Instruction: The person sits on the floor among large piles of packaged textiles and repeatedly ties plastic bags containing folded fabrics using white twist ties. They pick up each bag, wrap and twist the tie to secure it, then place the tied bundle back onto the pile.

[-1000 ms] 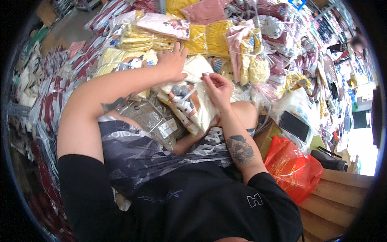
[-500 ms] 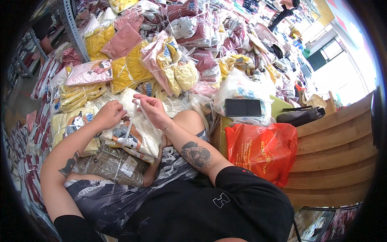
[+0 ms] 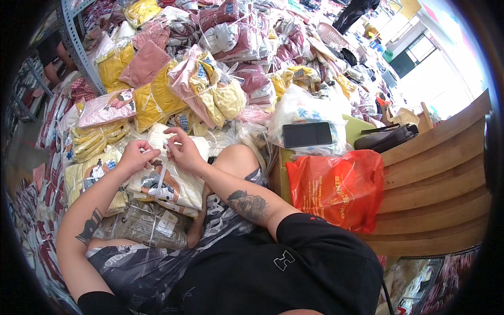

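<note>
A bundle of cream garments with a printed cartoon figure lies in front of my crossed legs. A narrow white plastic strip runs over it. Above the bundle's far left part, my left hand has thumb and forefinger pinched together on the strip. Close beside it, my right hand pinches the strip too, its other fingers bent and raised. The exact course of the strip between the fingertips is too small to make out. Under the near side of the bundle sits a grey-brown garment pack in clear plastic.
Bagged yellow garments and pink and maroon packs pile up ahead. At right, a dark phone rests on a white plastic bag, near a red plastic bag, a black pouch and a wooden slatted bench. A metal shelf post stands far left.
Both hands have drawn nearer each other above the bundle. The right hand has turned, and the long strip that trailed from it now lies close along the bundle. The view has shifted slightly.
</note>
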`<action>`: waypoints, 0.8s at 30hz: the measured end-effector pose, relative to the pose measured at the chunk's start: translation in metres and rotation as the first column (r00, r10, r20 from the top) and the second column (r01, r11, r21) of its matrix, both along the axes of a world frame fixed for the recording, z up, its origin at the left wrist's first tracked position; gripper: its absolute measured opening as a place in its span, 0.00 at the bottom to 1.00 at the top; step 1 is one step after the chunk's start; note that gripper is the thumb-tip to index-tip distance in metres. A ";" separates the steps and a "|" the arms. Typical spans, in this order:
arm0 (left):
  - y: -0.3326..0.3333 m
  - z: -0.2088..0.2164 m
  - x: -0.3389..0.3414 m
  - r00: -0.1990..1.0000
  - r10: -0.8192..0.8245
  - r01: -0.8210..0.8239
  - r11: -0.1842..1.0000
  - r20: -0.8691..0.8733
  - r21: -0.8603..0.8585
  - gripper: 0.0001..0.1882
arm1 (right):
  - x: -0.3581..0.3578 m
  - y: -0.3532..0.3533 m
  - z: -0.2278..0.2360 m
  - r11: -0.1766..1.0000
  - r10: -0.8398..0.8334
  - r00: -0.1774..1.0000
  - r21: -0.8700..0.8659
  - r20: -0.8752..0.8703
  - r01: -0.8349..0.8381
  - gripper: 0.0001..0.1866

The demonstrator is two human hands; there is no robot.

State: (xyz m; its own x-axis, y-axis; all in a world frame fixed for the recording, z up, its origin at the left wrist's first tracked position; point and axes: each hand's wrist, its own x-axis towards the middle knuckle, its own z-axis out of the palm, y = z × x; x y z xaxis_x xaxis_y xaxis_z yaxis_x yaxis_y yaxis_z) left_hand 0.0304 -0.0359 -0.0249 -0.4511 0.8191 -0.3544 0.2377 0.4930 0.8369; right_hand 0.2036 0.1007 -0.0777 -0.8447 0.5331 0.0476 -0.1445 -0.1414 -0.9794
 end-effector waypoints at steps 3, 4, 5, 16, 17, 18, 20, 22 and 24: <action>0.005 -0.009 -0.005 0.990 0.022 -0.032 0.997 0.142 0.070 0.14 | -0.006 0.002 -0.017 0.989 -0.069 0.997 -0.130 -0.028 0.065 0.15; 0.006 -0.011 -0.006 0.979 0.034 -0.053 0.994 0.200 0.092 0.13 | -0.005 0.004 -0.022 0.991 -0.036 0.998 -0.130 -0.059 0.028 0.13; 0.008 -0.005 -0.002 0.958 0.039 -0.066 0.994 0.283 0.087 0.13 | -0.005 0.008 -0.029 0.992 -0.005 0.996 -0.128 -0.090 -0.007 0.11; 0.005 0.032 0.007 0.681 -0.019 -0.047 0.996 0.732 0.069 0.09 | 0.002 -0.006 0.005 0.985 -0.097 0.992 -0.134 0.080 0.107 0.09; 0.003 0.029 0.007 0.729 -0.061 -0.014 0.995 0.681 0.103 0.08 | 0.000 -0.004 0.000 0.990 -0.074 0.992 -0.113 0.105 0.086 0.09; 0.003 0.022 0.007 0.772 -0.109 0.029 0.990 0.626 0.136 0.08 | -0.002 0.000 -0.009 0.993 -0.060 0.990 -0.090 0.131 0.072 0.09; 0.005 0.011 0.010 0.831 -0.116 0.034 0.987 0.544 0.159 0.10 | -0.006 0.001 -0.023 0.997 -0.064 0.998 0.030 -0.020 0.064 0.11; 0.008 0.004 0.014 0.868 -0.037 -0.044 0.988 0.496 0.150 0.11 | -0.006 0.002 -0.034 0.991 -0.031 0.991 0.124 -0.131 0.048 0.12; 0.007 0.007 0.016 0.899 -0.050 -0.016 0.989 0.436 0.145 0.11 | -0.002 -0.005 -0.020 0.981 0.051 0.980 0.193 -0.192 -0.013 0.14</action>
State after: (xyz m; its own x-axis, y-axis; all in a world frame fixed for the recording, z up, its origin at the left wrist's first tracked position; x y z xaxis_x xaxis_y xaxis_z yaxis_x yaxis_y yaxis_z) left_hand 0.0460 -0.0285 -0.0181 -0.2629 0.8815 -0.3923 -0.1607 0.3609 0.9186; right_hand 0.2017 0.0954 -0.0974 -0.8251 0.4715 0.3113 -0.3342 0.0370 -0.9418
